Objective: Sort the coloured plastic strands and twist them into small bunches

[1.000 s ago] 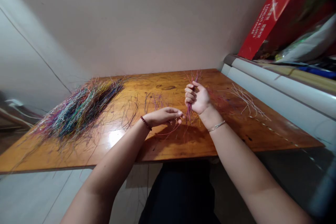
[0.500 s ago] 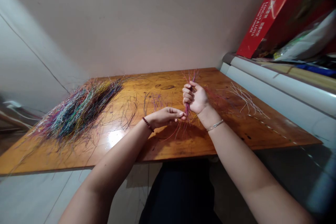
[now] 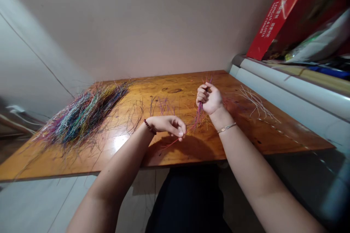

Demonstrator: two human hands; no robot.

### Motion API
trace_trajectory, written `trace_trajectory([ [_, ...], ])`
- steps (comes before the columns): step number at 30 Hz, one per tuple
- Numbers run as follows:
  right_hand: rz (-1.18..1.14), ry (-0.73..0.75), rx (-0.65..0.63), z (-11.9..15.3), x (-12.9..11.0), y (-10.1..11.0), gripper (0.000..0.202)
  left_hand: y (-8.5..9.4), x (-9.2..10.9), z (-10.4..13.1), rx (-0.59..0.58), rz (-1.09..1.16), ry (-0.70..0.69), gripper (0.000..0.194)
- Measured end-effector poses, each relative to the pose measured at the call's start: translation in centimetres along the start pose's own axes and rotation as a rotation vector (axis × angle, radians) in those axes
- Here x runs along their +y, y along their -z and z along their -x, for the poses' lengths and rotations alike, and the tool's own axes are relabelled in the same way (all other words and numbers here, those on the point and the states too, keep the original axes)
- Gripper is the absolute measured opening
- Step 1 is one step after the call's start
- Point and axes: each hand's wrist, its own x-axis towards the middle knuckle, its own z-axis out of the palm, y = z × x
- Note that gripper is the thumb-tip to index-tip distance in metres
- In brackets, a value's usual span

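Observation:
My right hand (image 3: 209, 98) is wrapped around a bundle of thin purple, pink and orange wires (image 3: 200, 113); their ends stick out above and below the fist. To the left and lower, my left hand (image 3: 171, 126) pinches a few red wires (image 3: 171, 144) between thumb and fingers, their tips trailing down towards the tabletop. The two hands are apart. Whether the strands are bare wire or coated thread I cannot tell for certain.
A large multicoloured heap of wires (image 3: 84, 113) lies at the left of the wooden table (image 3: 175, 158). Dark and purple strands (image 3: 164, 105) are scattered mid-table; white wires (image 3: 257, 102) lie at right. A red box (image 3: 279, 16) stands beyond the right edge.
My left hand has drawn away from the bundle, down and to the left, with red wires in its pinch. My right hand has shifted slightly right, still gripping the bundle.

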Motion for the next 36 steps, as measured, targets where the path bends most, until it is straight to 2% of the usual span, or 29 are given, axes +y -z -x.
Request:
trace_trajectory([
  [2, -0.01, -0.014, -0.01, -0.1, 0.1, 0.0, 0.026, 0.2, 0.1, 0.2, 0.098, 0.056, -0.075, 0.03],
  [5, 0.017, -0.062, -0.012, -0.1, 0.9, -0.5, 0.024, 0.4, 0.1, 0.1, 0.416, 0.235, -0.265, 0.03],
  [7, 0.063, -0.105, -0.005, -0.1, 1.7, -1.0, 0.02, 0.5, 0.2, -0.2, 0.589, 0.341, -0.346, 0.027],
  [10, 0.153, -0.155, -0.016, -0.1, 2.9, -1.5, 0.013, 0.5, 0.6, -0.4, 0.713, 0.429, -0.374, 0.028],
  [15, 0.31, -0.154, -0.027, 0.0, 4.0, -1.6, 0.022, 0.3, 0.8, -0.5, 0.747, 0.453, -0.374, 0.029],
  [21, 0.462, -0.129, -0.011, 0.5, 4.3, -2.1, 0.033, 0.1, 0.7, -0.7, 0.764, 0.445, -0.388, 0.026],
  [30, 0.439, -0.217, -0.081, 0.3, 4.9, -2.3, 0.02, 0.1, 0.9, -0.8, 0.748, 0.45, -0.431, 0.025],
  [36, 0.448, -0.225, -0.104, 0.2, 5.4, -2.1, 0.02, 0.2, 0.9, -0.9, 0.82, 0.471, -0.483, 0.026],
])
